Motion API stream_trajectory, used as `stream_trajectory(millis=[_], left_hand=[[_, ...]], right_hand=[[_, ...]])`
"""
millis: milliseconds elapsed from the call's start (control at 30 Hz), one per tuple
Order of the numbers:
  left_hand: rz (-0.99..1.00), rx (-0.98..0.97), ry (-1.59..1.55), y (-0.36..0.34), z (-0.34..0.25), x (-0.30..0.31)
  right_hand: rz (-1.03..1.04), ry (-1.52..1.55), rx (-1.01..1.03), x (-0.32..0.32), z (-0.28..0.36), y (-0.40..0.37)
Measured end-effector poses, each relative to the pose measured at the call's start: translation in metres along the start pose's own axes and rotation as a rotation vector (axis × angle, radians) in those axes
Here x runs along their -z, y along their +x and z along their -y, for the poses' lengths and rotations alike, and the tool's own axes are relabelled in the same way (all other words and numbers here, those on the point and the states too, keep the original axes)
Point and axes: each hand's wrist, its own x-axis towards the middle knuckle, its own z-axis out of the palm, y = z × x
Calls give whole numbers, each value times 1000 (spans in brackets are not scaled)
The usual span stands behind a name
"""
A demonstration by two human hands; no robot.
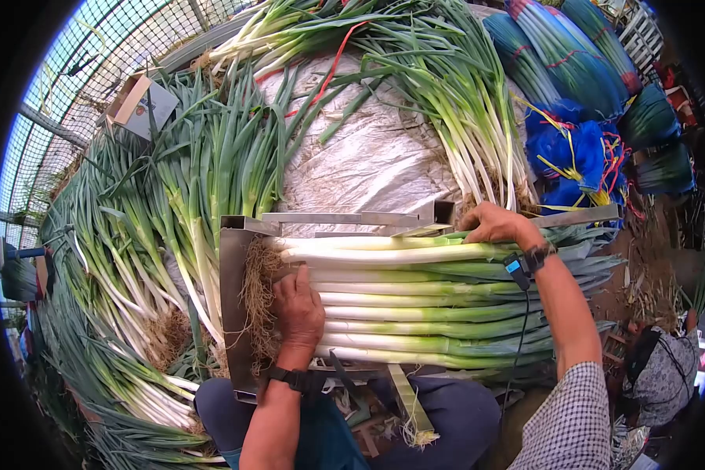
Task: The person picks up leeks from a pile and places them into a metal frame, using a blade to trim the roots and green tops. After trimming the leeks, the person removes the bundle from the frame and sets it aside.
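Note:
A layer of green onions [399,300] lies side by side in a metal frame [239,274], white ends and tangled roots [260,286] on the left, leaves on the right. My left hand [298,309] lies across the white stems beside the roots, fingers stretched over them and slightly bent. At the far side of the frame, my right hand [503,225] has its fingers and thumb closed around the upper part of the farthest green onion. That hand partly covers the stalk and the frame's edge. Both wrists wear dark bands.
Loose green onions [164,211] are heaped along the left and far side, around a pale sheet [360,149]. Wrapped bundles [564,59] and blue netting with ties [576,153] sit at the far right. A cardboard box [142,106] stands at the far left.

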Motion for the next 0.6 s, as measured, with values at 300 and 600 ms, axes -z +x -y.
stream_trajectory(millis=[300,600], left_hand=[[24,47,-33,4,-5,3],[-46,-39,24,0,5,-10]], right_hand=[[-589,-364,377,-67,29,-59],[-780,-556,365,-97,59,-31]])
